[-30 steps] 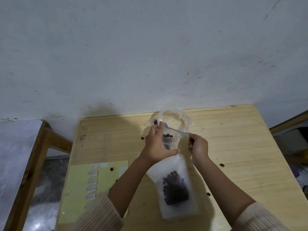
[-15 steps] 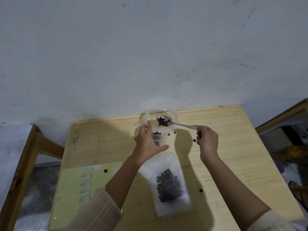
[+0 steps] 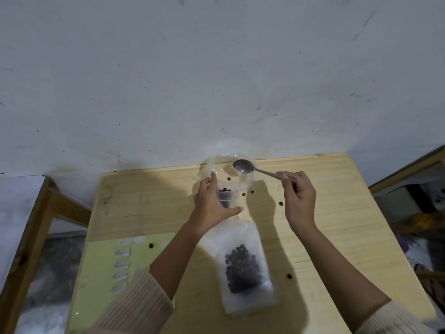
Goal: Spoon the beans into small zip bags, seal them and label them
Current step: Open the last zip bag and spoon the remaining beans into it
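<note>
Several stray beans (image 3: 280, 203) between left grip (image 3: 212, 203) round bag (image 3: 207, 166) and right grip (image 3: 298, 201) round spoon (image 3: 243, 166).

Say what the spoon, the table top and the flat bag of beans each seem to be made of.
The spoon looks like metal, polished: its bowl gleams grey. The table top looks like pale, matt wood: grain lines and plank seams show. The flat bag is probably thin frosted plastic: the dark beans show through.
</note>
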Motion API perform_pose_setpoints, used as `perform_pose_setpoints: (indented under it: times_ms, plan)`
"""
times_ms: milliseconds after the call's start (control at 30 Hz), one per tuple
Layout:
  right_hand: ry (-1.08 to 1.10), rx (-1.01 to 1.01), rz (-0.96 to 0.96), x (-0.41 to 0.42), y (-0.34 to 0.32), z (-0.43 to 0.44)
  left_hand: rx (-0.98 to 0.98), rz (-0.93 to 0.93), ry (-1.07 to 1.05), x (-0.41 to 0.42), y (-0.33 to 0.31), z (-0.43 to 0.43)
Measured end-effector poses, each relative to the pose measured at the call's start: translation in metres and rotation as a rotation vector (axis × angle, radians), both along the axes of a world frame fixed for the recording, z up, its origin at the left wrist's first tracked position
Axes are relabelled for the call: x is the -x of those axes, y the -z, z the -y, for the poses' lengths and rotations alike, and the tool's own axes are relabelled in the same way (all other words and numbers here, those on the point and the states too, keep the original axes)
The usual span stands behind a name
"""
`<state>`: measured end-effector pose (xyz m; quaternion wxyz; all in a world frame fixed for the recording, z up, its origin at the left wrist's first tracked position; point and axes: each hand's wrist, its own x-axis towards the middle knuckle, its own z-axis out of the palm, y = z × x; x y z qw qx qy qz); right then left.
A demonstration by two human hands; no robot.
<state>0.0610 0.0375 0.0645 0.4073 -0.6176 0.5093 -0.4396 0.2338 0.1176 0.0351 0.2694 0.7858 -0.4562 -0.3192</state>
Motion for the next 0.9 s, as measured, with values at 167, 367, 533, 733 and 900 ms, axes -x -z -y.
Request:
perform_pose_setpoints:
  times_ms: [167, 367, 533, 733, 900]
  plan:
    - [-0.008, -0.062, -0.132, -0.013, 0.03, 0.004, -0.026, -0.026, 0.034, 0.0, -0.001, -0.003]
    - [0.087, -0.243, -0.121, -0.024, 0.049, 0.004, -0.057, -0.041, 0.047, -0.003, 0.006, -0.003]
    - [0.137, -0.5, -0.072, -0.017, 0.064, 0.005, -0.041, -0.041, 0.067, -0.006, 0.009, -0.001]
    - [0.102, -0.64, -0.062, -0.022, 0.064, 0.002, -0.005, -0.034, 0.096, -0.008, 0.006, -0.001]
    - [0.168, -0.701, 0.043, -0.025, 0.053, 0.007, -0.01, -0.048, 0.103, -0.012, 0.004, -0.003]
